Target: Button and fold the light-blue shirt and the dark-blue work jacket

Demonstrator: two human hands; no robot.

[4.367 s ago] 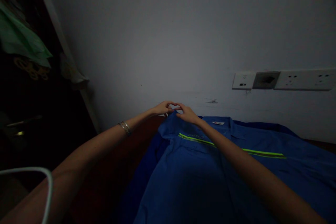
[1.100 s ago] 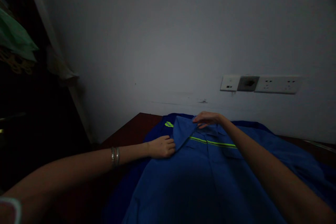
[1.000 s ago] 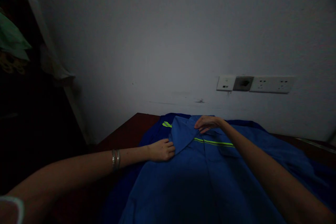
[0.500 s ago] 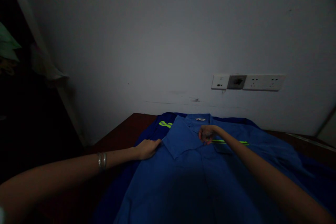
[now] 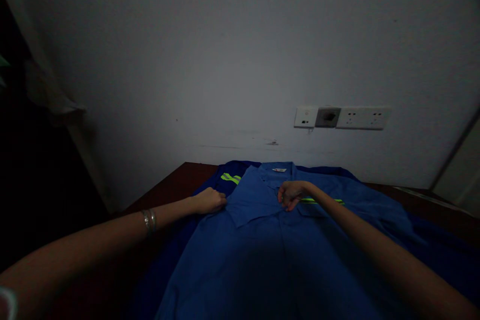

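Observation:
A light blue work jacket (image 5: 240, 260) lies front up, its collar with a white label (image 5: 279, 170) towards the wall. Its left-hand side is folded inward, making a pointed flap (image 5: 249, 200) over the chest. My left hand (image 5: 209, 201) is closed at the outer edge of this fold, gripping the cloth. My right hand (image 5: 292, 194) pinches the cloth near the front opening; its fingertips are partly hidden. A yellow-green stripe (image 5: 322, 201) shows beside my right wrist. Under the jacket is a darker blue garment (image 5: 213, 180) with a yellow-green reflective patch (image 5: 230, 178).
The clothes lie on a dark red-brown surface (image 5: 168, 185) against a grey wall (image 5: 225, 60). A row of sockets (image 5: 360, 118) is set in the wall at right. A pale cloth or bag (image 5: 52, 95) hangs by the dark doorway at left. The room is dim.
Both hands first met at the jacket's shoulder; then they parted and the side was turned inward into a flap. Lately my left hand moved outward, my right down the front. The view turned right.

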